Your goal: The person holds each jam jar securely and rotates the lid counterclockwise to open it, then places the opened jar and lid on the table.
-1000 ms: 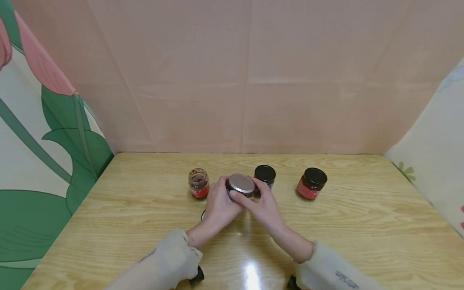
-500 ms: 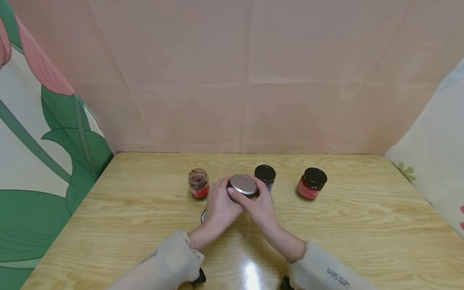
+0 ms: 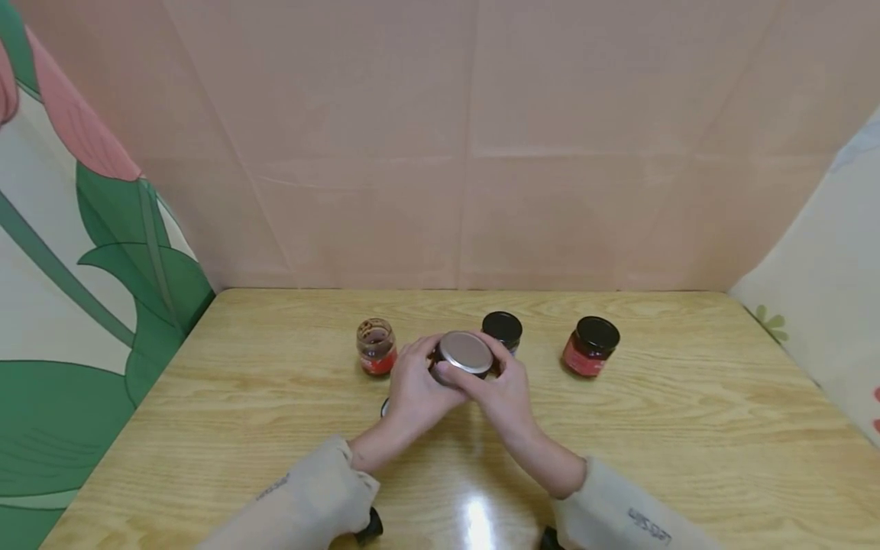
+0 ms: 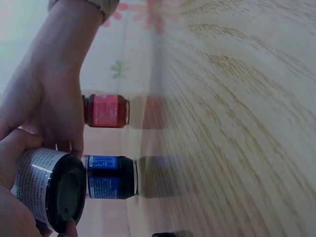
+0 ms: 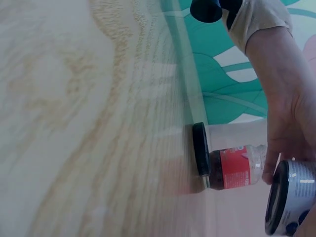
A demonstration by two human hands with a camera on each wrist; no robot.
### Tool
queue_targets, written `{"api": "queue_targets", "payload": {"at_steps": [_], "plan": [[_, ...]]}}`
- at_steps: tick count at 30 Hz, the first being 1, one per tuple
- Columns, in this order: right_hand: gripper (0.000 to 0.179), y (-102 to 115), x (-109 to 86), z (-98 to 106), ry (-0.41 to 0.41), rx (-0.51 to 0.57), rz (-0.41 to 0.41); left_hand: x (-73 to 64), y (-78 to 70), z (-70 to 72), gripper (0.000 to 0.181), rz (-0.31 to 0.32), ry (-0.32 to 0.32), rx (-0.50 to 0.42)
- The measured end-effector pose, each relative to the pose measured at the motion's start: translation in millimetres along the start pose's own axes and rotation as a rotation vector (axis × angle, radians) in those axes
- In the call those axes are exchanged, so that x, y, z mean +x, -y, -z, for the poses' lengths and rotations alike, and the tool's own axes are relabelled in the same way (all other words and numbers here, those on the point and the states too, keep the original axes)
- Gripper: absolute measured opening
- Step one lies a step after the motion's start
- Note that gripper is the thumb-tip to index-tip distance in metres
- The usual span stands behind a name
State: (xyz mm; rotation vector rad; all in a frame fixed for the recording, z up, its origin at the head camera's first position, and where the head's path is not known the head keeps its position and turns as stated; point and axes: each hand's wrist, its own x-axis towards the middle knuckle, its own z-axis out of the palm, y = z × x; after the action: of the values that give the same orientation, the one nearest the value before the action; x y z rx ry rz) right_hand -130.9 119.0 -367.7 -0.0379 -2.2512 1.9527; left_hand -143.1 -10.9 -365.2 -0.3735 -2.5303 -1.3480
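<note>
In the head view a squat jar (image 3: 466, 351) with a brownish, silver-rimmed lid is held off the table between both hands. My left hand (image 3: 422, 389) grips its body from the left. From the right, my right hand (image 3: 505, 389) curls round its lid end, thumb lying along the near rim. The left wrist view shows the jar's printed label and dark base (image 4: 68, 192). Just behind the right fingers stands a black-lidded jar (image 3: 503, 330) with a blue label. An uncapped, red-labelled jar (image 3: 376, 348) is left of the left hand.
A black-lidded, red-labelled jar (image 3: 591, 347) stands upright at the right on the wooden table (image 3: 687, 428). A loose black lid (image 5: 200, 148) rests in front of the uncapped jar, mostly covered by the left wrist in the head view. A pinkish cloth (image 3: 344, 153) hangs behind.
The held jar has shifted slightly right in the head view. My right hand rotated inward over the lid, then back outward. The jars on the table have not moved.
</note>
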Motion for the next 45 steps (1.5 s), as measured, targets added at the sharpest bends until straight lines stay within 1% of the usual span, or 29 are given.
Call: {"api": "queue_targets", "payload": {"at_steps": [4, 7, 10, 14, 20, 24, 27, 34, 40, 45], "plan": [[0.054, -1, 0.5, 2, 0.038, 0.006, -0.020, 1.8, 1.8, 5.4, 0.067, -0.006, 0.056, -0.006], [0.054, -2, 1.1, 3, 0.080, 0.039, -0.023, 4.3, 2.3, 10.9, 0.066, 0.005, 0.114, -0.030], [0.054, -2, 1.2, 4, 0.126, 0.073, -0.012, 6.3, 3.0, 15.8, 0.065, 0.038, 0.176, -0.092], [0.055, -2, 1.2, 6, 0.189, 0.106, 0.026, 7.5, 4.3, 21.2, 0.066, 0.074, 0.248, -0.164], [0.056, -3, 0.3, 10, 0.258, 0.117, 0.109, 9.2, 3.6, 30.3, 0.066, 0.041, 0.336, -0.177], [0.057, -5, -0.1, 12, 0.290, 0.138, 0.137, 10.9, 2.3, 34.4, 0.069, 0.029, 0.377, -0.164], [0.056, -5, -0.5, 12, 0.306, 0.155, 0.134, 11.9, 2.4, 35.6, 0.069, 0.020, 0.386, -0.143], [0.051, -2, -1.2, 13, 0.311, 0.160, 0.119, 12.5, 7.6, 36.0, 0.066, -0.028, 0.373, -0.140], [0.049, -2, -1.1, 13, 0.279, 0.159, 0.087, 13.0, 10.8, 35.7, 0.068, -0.019, 0.357, -0.121], [0.051, -1, -2.5, 13, 0.242, 0.171, 0.015, 12.6, 11.7, 36.0, 0.071, 0.010, 0.343, -0.100]]}}
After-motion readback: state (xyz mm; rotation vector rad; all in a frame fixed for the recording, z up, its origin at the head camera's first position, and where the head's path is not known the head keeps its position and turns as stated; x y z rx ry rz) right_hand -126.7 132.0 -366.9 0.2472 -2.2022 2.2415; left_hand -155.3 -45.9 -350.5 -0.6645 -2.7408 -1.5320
